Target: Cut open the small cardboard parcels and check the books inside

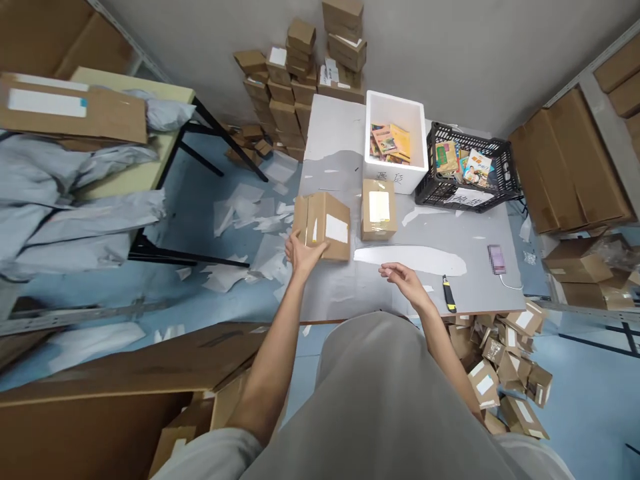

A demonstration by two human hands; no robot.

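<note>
My left hand grips the near left side of a brown cardboard box with a white label, at the left edge of the grey table. My right hand hovers over the table near its front, fingers apart and holding nothing. Between the hands and a white foam box stands a second taped carton, upright with a white label. A long white torn patch lies just beyond my right hand. To the right of that hand rests a black and yellow cutter.
Booklets fill part of the foam box and a black crate at the back right. A phone with a cable lies at the right. Cartons are stacked behind; a large open box stands lower left.
</note>
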